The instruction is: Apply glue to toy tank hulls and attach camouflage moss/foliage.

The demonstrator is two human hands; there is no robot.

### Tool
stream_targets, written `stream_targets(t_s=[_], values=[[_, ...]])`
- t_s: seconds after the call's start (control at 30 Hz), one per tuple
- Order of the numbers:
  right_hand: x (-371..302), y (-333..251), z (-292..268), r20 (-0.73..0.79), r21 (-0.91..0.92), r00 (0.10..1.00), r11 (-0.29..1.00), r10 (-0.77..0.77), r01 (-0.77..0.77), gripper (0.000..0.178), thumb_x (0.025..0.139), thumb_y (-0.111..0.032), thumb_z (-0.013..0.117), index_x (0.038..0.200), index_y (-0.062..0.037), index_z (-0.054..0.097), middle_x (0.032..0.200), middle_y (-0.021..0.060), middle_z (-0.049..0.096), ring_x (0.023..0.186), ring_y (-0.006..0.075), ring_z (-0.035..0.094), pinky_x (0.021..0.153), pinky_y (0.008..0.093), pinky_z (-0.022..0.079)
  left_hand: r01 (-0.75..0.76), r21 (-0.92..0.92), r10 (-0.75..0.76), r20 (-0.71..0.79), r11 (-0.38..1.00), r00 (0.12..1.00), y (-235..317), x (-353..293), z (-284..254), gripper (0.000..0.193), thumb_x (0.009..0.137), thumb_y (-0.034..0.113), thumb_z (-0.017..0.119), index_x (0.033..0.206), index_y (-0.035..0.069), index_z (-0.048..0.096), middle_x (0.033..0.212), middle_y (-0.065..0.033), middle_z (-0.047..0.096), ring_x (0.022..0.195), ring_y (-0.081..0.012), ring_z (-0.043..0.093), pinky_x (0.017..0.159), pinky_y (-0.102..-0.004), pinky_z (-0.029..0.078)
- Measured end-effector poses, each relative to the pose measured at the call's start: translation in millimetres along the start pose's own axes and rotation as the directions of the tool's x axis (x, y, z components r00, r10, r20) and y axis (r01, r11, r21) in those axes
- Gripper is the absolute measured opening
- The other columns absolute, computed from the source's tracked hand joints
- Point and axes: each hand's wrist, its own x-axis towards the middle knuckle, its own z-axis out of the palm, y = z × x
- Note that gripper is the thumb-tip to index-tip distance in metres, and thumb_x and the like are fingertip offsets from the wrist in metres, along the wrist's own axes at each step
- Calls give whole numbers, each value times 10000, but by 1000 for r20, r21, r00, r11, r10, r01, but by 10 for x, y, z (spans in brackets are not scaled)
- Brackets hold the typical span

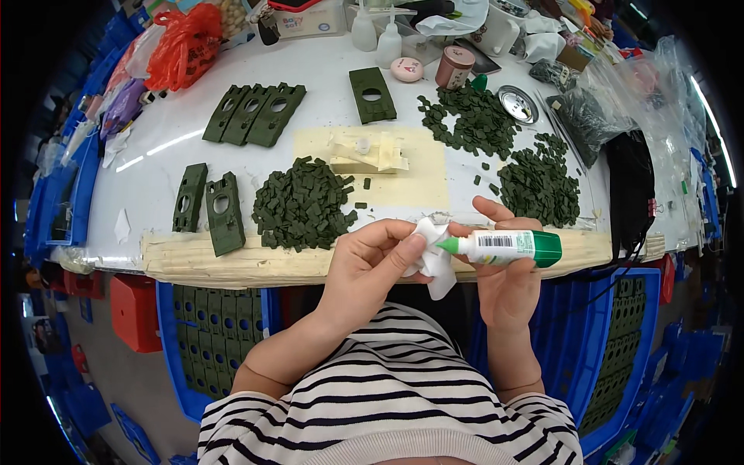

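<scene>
Over the table's near edge, my left hand (372,260) is closed on a crumpled white tissue (440,273). My right hand (508,288) holds a white glue bottle (500,246) with a green cap end, lying sideways. Its green nozzle (449,245) points left and touches the tissue, as far as I can see. Beyond my hands lies a heap of small dark green plastic pieces (302,205). Two more heaps, a near one (540,190) and a far one (473,116), are on the right.
Dark green hull-shaped parts with round holes stand at the left (225,213) and far left (256,115); another single part (372,94) lies far off. A taped block (368,153) sits mid-table. Blue crates (174,364) flank me below. A pink tin (455,68) stands at the back.
</scene>
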Motion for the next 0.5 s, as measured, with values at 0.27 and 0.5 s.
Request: stream_targets(t_s=[0.27, 0.5], values=[[-1, 130, -74, -26, -256, 993, 961, -111, 101, 520, 866, -433, 585, 1170, -42, 426, 1224, 184, 440, 1055, 309, 584, 806, 396, 570, 22, -101, -27, -48, 995, 999, -9, -10, -13, 246, 950, 196, 526, 1007, -30, 608, 919, -82, 639, 817, -113, 625, 715, -275, 570], [8, 129, 19, 21, -340, 973, 913, -230, 224, 506, 862, -423, 615, 1094, 5, 477, 1082, 196, 504, 1003, 252, 555, 865, 366, 479, -131, 30, 132, -25, 991, 991, -4, 38, -33, 149, 910, 114, 591, 947, -29, 609, 833, -48, 636, 722, -57, 588, 632, -197, 502]])
